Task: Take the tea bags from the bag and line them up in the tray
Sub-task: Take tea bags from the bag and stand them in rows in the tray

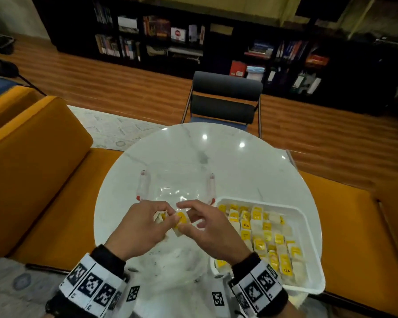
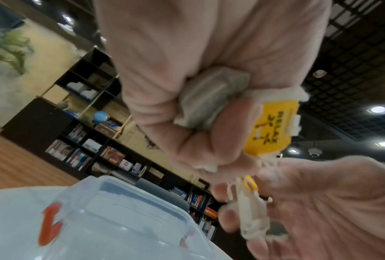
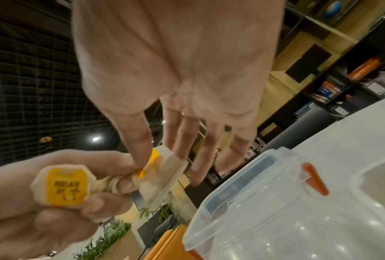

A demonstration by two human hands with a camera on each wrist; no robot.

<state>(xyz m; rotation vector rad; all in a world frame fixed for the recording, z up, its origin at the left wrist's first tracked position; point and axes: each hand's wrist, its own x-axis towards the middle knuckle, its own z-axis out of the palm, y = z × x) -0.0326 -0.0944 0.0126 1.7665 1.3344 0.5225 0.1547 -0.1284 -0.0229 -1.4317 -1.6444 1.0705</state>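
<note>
The tray point(image 1: 307, 222) is largely filled; the last tea bags point(image 1: 179, 220) are pinched between left hand point(image 1: 143, 226) and right hand point(image 1: 207, 228).

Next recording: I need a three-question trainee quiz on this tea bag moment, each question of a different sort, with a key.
1. True or false: the white tray already holds rows of tea bags.
2. Which hand pinches the single tea bag between thumb and forefinger? A) left hand B) right hand
3. Fill in: the clear container with red clips stands ____ the hands on the table, seen from the head view.

Key: 1 true; 2 B; 3 beyond. The left hand grips a bunch of tea bags.
</note>
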